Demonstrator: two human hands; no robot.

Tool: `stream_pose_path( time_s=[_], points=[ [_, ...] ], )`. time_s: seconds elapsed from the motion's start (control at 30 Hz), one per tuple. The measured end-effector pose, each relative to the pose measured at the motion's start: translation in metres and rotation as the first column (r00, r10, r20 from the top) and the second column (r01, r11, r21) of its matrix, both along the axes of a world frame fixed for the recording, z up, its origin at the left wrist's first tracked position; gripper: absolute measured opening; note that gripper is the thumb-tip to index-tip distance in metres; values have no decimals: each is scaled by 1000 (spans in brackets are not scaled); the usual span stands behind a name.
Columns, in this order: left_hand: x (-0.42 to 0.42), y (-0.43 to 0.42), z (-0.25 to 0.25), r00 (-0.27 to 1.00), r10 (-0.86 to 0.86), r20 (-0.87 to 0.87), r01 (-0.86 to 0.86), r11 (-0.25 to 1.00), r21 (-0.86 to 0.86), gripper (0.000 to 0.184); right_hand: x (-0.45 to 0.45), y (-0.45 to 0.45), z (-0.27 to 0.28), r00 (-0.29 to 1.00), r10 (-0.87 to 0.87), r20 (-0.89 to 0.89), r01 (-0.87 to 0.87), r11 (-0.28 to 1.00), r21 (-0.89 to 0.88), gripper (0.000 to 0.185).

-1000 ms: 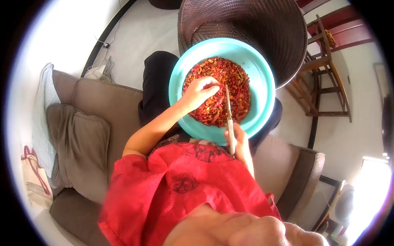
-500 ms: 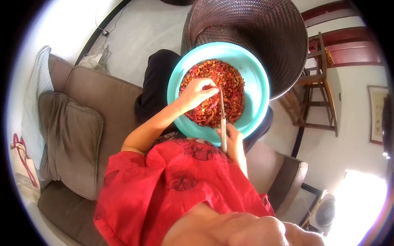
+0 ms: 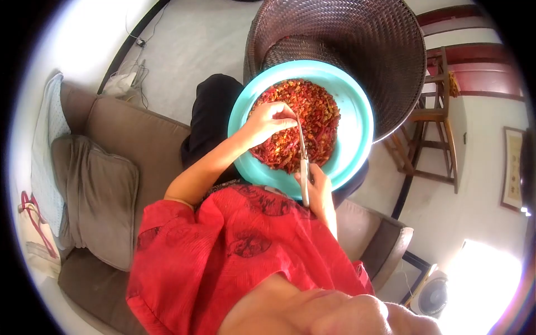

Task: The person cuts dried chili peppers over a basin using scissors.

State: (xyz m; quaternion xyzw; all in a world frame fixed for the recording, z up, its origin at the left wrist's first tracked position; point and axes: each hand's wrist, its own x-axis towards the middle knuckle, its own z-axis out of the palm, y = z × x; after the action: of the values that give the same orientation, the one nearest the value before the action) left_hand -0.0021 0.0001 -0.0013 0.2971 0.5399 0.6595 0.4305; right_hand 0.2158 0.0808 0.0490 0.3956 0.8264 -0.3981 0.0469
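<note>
A turquoise basin [image 3: 355, 120] rests on my lap, holding a heap of cut dried red chilies [image 3: 321, 111]. Over the heap, my left hand [image 3: 268, 125] is closed in a pinch on a dried chili; the fingers hide most of it. My right hand [image 3: 319, 192], at the basin's near rim, grips a pair of scissors [image 3: 304, 173] by the pale handles. The blades point away from me, with their tips right beside my left fingertips. From this angle they look nearly together.
Beyond the basin stands a large dark woven basket [image 3: 385, 50]. I sit on a brown sofa [image 3: 151, 131] with a cushion [image 3: 103, 195] at the left. A wooden chair [image 3: 441, 120] is at the right, a fan [image 3: 432, 296] at lower right, and cables [image 3: 142, 72] lie on the floor.
The view has shifted slightly. My left hand stays pinched beside the scissor tips, and my right hand keeps its grip on the scissors, with only slight movement.
</note>
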Motion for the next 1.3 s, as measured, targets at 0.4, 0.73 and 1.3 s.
stream_pose_path(
  time_s=[0.4,0.73,1.3],
  points=[
    [-1,4,-11,981,46,187,-69,991,118,22,3,10,-22,987,-129,-92,107,971,-212,29],
    [-3,21,-7,972,120,201,-124,992,8,8,6,30,-24,974,-225,-34,192,895,-402,33],
    [8,26,-10,971,108,212,-111,994,0,7,4,35,-29,993,-92,-72,64,942,-331,41]
  ],
)
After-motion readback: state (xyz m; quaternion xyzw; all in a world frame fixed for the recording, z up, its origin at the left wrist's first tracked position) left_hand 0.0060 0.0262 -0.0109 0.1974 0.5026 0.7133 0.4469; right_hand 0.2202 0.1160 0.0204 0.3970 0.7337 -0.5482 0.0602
